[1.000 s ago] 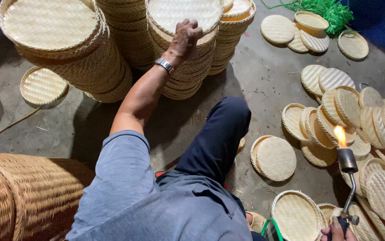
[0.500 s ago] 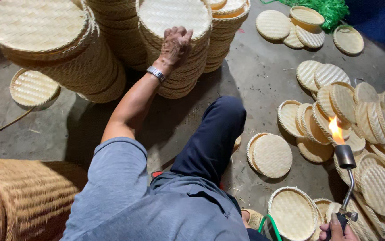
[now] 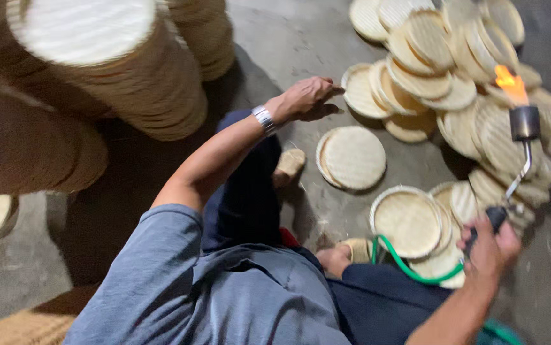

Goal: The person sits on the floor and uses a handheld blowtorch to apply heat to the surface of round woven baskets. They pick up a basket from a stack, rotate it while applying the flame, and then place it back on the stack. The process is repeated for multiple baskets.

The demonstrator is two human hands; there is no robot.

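L hand (image 3: pixel 302 99) is off the tall stack (image 3: pixel 160 96), now empty over floor trays (image 3: pixel 352 156); R hand (image 3: pixel 489 246) grips lit torch (image 3: pixel 523 124). We're btwn pieces.

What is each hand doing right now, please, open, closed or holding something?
Left hand: open, empty, fingers stretched above the loose round woven bamboo trays.
Right hand: closed around the handle of the lit metal gas torch.

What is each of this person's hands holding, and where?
The right hand grips a lit gas torch by its handle. The left hand holds nothing, above the woven trays.
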